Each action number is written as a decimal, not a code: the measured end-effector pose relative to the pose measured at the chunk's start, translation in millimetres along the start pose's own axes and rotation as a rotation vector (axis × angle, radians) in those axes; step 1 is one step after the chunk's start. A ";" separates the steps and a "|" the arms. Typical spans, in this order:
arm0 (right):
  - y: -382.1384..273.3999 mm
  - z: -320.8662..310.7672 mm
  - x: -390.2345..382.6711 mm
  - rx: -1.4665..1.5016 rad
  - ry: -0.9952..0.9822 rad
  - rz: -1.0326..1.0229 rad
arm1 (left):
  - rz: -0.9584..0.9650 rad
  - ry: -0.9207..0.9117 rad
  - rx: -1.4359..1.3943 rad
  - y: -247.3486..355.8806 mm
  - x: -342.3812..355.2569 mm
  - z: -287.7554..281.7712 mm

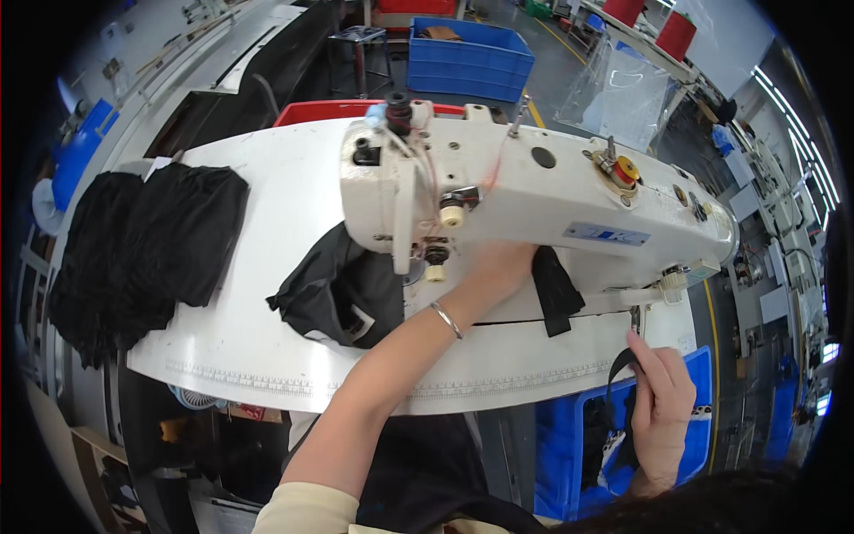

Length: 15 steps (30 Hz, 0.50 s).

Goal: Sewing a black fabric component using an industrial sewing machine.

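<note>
- The right hand (658,400), at lower right of the frame, has its grip closed on a black strip (616,367), which loops beside the fingers towards the blue bin (704,378).
- The left hand (509,265) reaches in under the arm of the sewing machine (525,173), mid-frame; whether its grip is open or closed, I cannot tell.
- Black cloth (331,283) lies bunched on the counter (267,360), left of centre, partly under the machine head; a short band (557,298) lies just right of the left wrist.
- To handle this well, I would keep the strip flat and untwisted, let it run free of the bin, smooth the cloth's folds and keep fingers clear of the needle.
- The machine hides the left fingertips and the cloth's far edge.
- The needle is hard to make out, as are the bin's dark contents; whether strip and band join is unclear.
</note>
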State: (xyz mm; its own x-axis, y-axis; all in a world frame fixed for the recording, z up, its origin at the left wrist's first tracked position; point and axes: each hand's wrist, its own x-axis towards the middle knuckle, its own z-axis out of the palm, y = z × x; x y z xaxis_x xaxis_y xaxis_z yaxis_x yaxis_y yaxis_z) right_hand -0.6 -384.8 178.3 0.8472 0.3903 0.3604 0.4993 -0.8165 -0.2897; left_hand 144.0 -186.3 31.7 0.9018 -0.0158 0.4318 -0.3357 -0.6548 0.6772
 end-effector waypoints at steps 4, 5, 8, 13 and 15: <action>-9.4 5.6 9.2 0.809 -0.607 0.052 | -0.036 -0.308 -0.569 63.9 -66.3 -48.7; -14.1 10.6 8.8 0.777 -0.651 0.083 | -0.188 -0.465 -0.884 74.6 -97.5 -65.8; -24.6 33.8 5.7 1.086 -0.843 -0.022 | -0.201 -0.921 -1.118 58.9 -169.6 -130.7; -50.7 95.2 -18.1 1.301 -0.960 0.251 | -0.671 -0.767 -0.827 30.7 -219.0 -225.0; -70.3 120.1 -26.1 1.176 -0.916 0.252 | -0.640 -0.502 -0.616 34.7 -221.7 -246.2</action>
State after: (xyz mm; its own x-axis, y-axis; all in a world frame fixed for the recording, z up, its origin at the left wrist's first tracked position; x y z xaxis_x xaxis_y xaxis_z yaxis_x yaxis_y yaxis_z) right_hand -36.1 -286.5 82.7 0.5260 0.7807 -0.3375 -0.1911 -0.2782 -0.9413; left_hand -134.5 -19.5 106.2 0.9235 -0.2074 -0.3228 0.2957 -0.1514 0.9432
